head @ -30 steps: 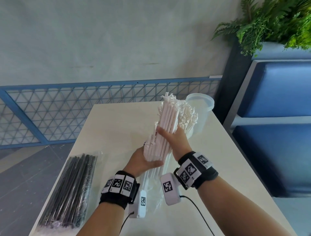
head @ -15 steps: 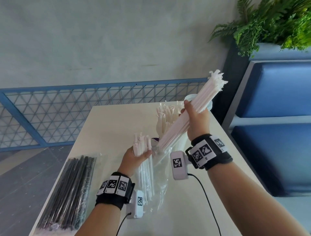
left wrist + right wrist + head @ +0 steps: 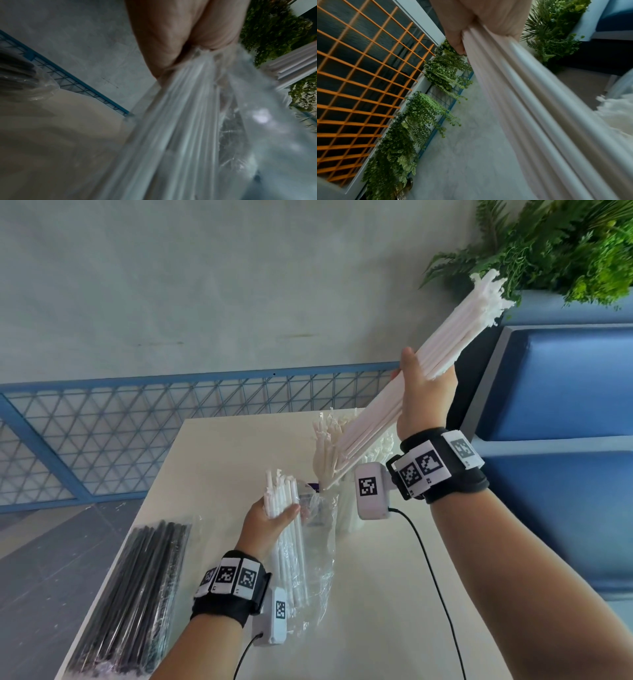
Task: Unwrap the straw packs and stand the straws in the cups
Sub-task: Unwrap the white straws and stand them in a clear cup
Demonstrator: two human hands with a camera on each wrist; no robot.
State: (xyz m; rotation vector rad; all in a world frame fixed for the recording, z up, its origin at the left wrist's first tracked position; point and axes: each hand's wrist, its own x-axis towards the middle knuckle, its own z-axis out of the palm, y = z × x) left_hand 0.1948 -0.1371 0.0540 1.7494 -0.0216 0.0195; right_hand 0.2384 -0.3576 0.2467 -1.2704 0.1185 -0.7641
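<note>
Right hand (image 3: pixel 423 402) has risen higher than half a second ago, its grip closed round a slanted bundle of white straws (image 3: pixel 407 392), lower ends near the cup (image 3: pixel 346 508). Left hand (image 3: pixel 270 517) grips the remaining white straws (image 3: pixel 291 542) inside one clear wrapper (image 3: pixel 318 570). One pack of black straws (image 3: pixel 137 601) lies on the table (image 3: pixel 219 460).
</note>
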